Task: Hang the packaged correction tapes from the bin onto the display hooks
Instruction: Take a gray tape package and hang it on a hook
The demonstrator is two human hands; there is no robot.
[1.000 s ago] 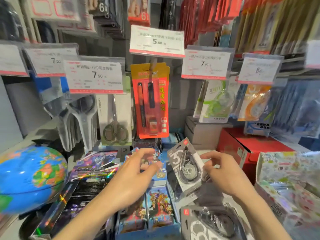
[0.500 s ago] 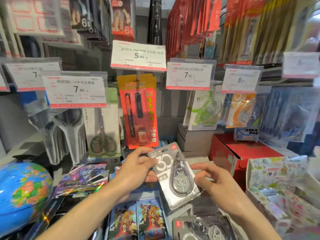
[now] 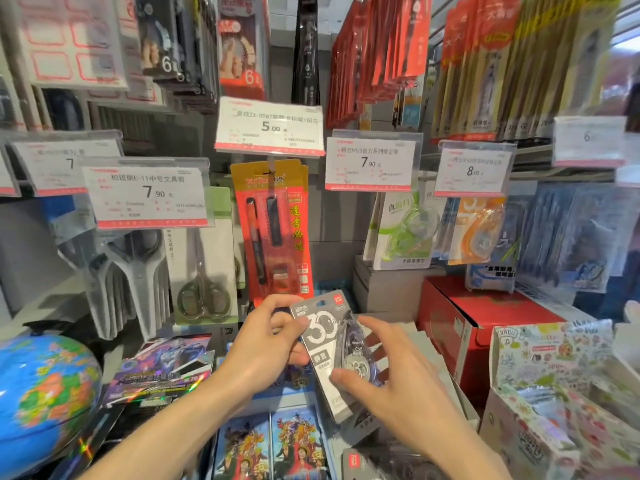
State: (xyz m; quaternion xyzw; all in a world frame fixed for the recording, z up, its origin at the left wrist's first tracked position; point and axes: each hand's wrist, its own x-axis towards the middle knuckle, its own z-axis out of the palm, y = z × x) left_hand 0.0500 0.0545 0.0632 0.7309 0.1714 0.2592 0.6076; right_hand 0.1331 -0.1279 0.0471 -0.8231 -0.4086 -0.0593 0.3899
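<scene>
So both hands are on one packaged correction tape (image 3: 329, 344) — left hand (image 3: 266, 344) pinching its left edge, right hand (image 3: 388, 372) gripping the lower right side — held tilted below the orange pen pack (image 3: 273, 230), above the card boxes (image 3: 273, 441).

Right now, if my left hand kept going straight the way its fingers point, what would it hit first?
Probably the red pen pack hanging just above the left hand, though depth is unclear.
</scene>
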